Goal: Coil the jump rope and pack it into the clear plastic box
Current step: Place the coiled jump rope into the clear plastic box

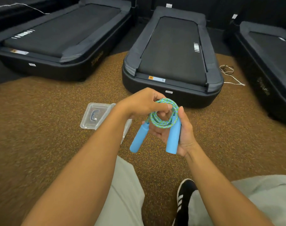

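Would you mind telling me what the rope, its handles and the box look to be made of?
Rope: braided cord, likely nylon or cotton; blue-green woven pattern shows.
Handles: matte blue, smooth, probably plastic or foam; cannot tell which.
Box: clear, glossy hard plastic; the floor shows through it.

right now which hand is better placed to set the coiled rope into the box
Left. The clear plastic box lies on the floor beside the left hand, which pinches the coil; the right hand cradles both handles farther away.
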`<action>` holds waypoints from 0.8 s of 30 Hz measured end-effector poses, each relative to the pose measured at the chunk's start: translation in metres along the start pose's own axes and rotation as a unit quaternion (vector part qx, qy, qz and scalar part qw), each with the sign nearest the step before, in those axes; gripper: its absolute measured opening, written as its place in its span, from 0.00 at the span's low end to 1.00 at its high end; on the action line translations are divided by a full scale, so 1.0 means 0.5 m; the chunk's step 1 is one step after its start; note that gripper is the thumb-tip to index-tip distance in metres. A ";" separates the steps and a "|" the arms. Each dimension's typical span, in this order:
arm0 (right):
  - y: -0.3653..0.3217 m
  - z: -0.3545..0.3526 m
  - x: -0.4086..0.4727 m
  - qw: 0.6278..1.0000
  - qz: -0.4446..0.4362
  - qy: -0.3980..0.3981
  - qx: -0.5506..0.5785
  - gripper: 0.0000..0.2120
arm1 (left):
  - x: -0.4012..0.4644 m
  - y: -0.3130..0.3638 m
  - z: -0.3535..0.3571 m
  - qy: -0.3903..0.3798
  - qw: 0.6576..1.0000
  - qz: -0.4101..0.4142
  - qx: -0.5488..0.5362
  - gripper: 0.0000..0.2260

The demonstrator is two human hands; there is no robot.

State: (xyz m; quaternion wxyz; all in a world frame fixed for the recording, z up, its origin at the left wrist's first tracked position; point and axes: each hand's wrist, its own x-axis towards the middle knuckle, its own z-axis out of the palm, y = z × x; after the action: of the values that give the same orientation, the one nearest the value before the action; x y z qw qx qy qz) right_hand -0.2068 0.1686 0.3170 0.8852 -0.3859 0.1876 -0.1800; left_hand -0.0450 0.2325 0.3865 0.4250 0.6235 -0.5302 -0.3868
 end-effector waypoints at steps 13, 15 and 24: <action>0.019 0.035 0.073 1.000 0.021 -0.019 -0.004 0.27 | 0.007 -0.031 -0.066 0.076 0.995 -0.055 -0.034 0.09; 0.024 0.048 0.089 1.000 0.008 -0.028 0.006 0.26 | 0.009 -0.023 -0.090 0.086 0.995 -0.049 -0.012 0.10; 0.088 0.082 0.229 1.000 0.017 0.000 0.026 0.25 | 0.020 -0.109 -0.188 0.176 0.978 -0.059 0.092 0.09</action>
State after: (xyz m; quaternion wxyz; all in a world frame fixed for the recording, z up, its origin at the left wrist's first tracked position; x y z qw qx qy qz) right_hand -0.0808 0.1688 0.2879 0.8978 -0.3599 0.1894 -0.1692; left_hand 0.0620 0.2383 0.3667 0.4289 0.7487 -0.4425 -0.2446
